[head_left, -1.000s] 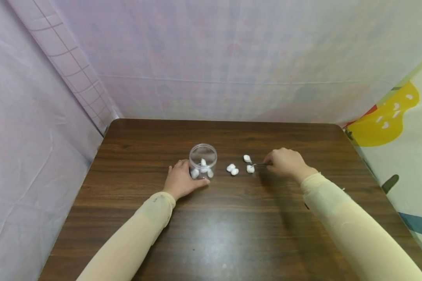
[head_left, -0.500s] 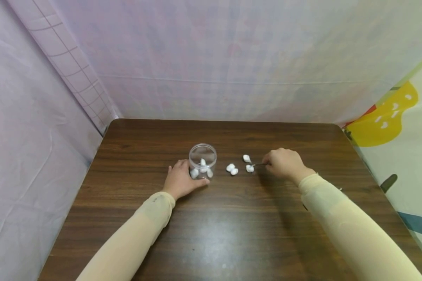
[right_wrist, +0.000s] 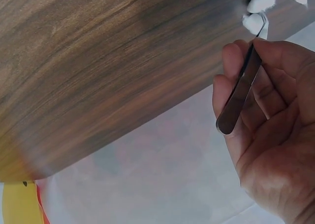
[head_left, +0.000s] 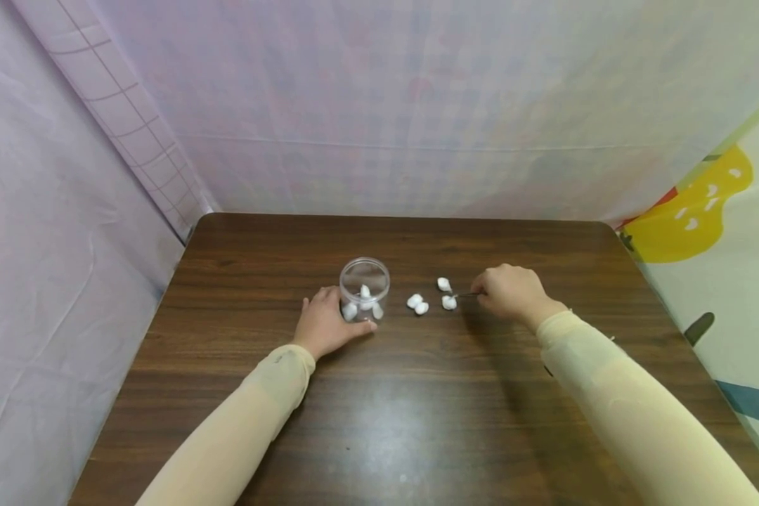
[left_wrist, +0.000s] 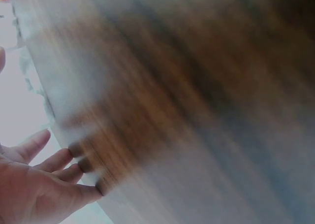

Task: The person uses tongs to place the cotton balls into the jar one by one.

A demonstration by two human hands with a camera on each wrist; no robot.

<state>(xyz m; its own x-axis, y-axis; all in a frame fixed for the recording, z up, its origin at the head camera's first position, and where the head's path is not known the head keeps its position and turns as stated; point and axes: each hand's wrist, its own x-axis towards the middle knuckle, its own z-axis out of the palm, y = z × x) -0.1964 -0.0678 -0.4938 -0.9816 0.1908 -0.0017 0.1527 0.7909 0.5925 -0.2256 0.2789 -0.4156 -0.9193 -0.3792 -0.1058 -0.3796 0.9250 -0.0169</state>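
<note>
In the head view, my left hand (head_left: 326,326) holds a clear round jar (head_left: 365,281) low down, its thumb along the front and fingers at the left side. Several white cotton balls lie inside the jar. My right hand (head_left: 511,294) pinches metal tweezers (right_wrist: 240,88) between thumb and fingers. The tweezers' tips are right at a cotton ball (head_left: 449,303) on the table, and in the right wrist view they overlap that ball. Another cotton ball (head_left: 443,284) lies just behind it, and a touching pair of cotton balls (head_left: 418,304) sits between there and the jar.
The brown wooden table (head_left: 379,393) reaches back to a pale patterned curtain (head_left: 379,105). A white curtain (head_left: 57,281) hangs along the left side. At the right is a printed cloth (head_left: 689,218) with a yellow shape.
The tweezers and the cotton ball at their tips have shifted very slightly. The left hand and the jar stay in place.
</note>
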